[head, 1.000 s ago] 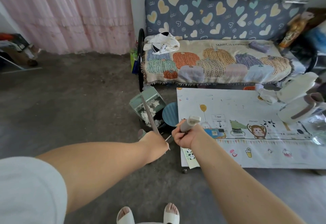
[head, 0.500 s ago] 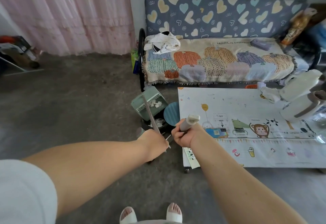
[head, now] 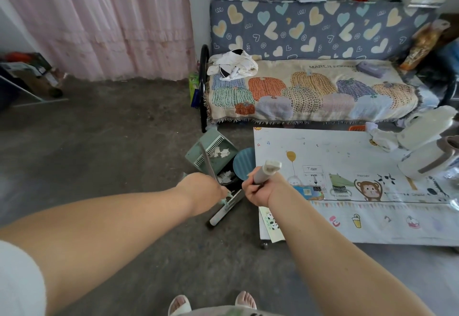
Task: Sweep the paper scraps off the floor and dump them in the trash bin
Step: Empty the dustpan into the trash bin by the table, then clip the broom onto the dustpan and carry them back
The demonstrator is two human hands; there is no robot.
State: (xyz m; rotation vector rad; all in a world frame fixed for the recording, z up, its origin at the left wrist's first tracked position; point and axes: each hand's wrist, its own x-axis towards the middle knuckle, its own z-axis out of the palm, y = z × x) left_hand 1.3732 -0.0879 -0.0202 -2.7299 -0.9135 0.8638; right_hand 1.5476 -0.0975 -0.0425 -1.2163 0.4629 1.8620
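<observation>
Pale-green plastic first: in the head view (the only one) the dustpan is held tilted, just beyond and a little above the L hand. This hand is clenched round the thin handle rod of the pan. White paper scraps lie on the pan's inner face, approx. at its middle. More white pieces show lower down, just past the L knuckles, inside the dark trash bin. A blue round lid stands beside the bin, between the two fists.

The R hand is wrapped tight round the broom handle, whose grey top end sticks up above the fist. The lower part goes down and to the L, under the L hand, and I cannot tell exactly where the broom head is.

Progress, as I judge it: sweeping looks done, because the floor around both grips shows no scraps that I can see (small ones may be too small to tell). Dumping is in hand but not complete, w/ some scraps in the bin and some on the pan. What is left: tip the pan steeper over the bin, so the last pieces slide in and not beside it.
</observation>
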